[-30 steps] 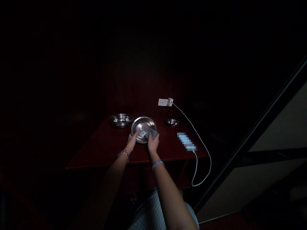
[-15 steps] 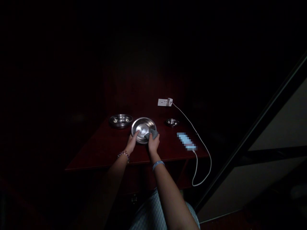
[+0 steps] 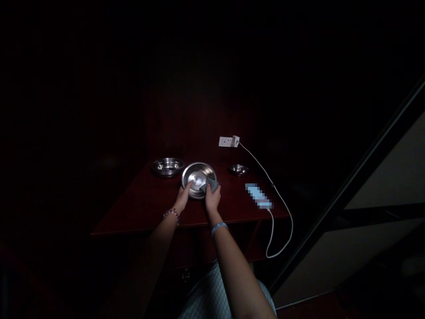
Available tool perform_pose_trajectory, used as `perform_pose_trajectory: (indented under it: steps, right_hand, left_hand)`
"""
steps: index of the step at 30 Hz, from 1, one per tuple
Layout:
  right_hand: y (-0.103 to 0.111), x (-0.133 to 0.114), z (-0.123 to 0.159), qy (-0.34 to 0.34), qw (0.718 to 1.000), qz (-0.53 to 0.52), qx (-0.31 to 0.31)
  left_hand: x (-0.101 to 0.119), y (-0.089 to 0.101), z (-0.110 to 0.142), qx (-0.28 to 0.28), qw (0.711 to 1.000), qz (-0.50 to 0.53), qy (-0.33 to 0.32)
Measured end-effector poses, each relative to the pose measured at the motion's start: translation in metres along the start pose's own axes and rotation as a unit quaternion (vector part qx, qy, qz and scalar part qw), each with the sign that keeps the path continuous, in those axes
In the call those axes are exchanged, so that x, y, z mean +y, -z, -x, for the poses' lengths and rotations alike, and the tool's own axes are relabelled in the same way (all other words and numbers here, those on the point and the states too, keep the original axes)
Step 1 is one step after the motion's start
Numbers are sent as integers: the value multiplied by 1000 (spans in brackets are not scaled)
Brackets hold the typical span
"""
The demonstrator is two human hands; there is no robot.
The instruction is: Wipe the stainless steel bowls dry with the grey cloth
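Observation:
A shiny steel bowl point(image 3: 198, 172) is tilted toward me above the dark red table. My left hand point(image 3: 182, 198) grips its lower left rim, the thumb inside and the other fingers hidden beneath. With my right hand point(image 3: 213, 198) I hold a grey cloth point(image 3: 211, 184) pressed against the right side of the bowl, partly inside and over the rim. Whether it is a cloth or a flat scrubbing pad is hard to make out in this dim light.
More steel bowls point(image 3: 168, 167), seemingly stacked, stand on the table point(image 3: 133, 212) at the left. A small steel bowl point(image 3: 238, 169) sits at the right. Near the right edge lies a phone point(image 3: 258, 196), its white cable point(image 3: 292, 221) looping past the edge up to a wall socket point(image 3: 226, 141).

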State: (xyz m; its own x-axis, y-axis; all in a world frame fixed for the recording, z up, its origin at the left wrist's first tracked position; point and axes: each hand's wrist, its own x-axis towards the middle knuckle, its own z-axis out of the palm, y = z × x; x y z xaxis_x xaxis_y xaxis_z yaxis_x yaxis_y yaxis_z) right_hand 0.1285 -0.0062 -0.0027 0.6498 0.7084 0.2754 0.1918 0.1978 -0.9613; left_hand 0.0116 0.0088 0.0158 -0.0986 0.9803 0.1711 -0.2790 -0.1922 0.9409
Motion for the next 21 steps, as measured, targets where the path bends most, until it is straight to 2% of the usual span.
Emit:
perform_pose_trajectory:
  steps: [21]
  right_hand:
    - [2, -4, 2, -5, 1000, -3, -15]
  left_hand:
    - [0, 1, 0, 7, 1000, -12, 0]
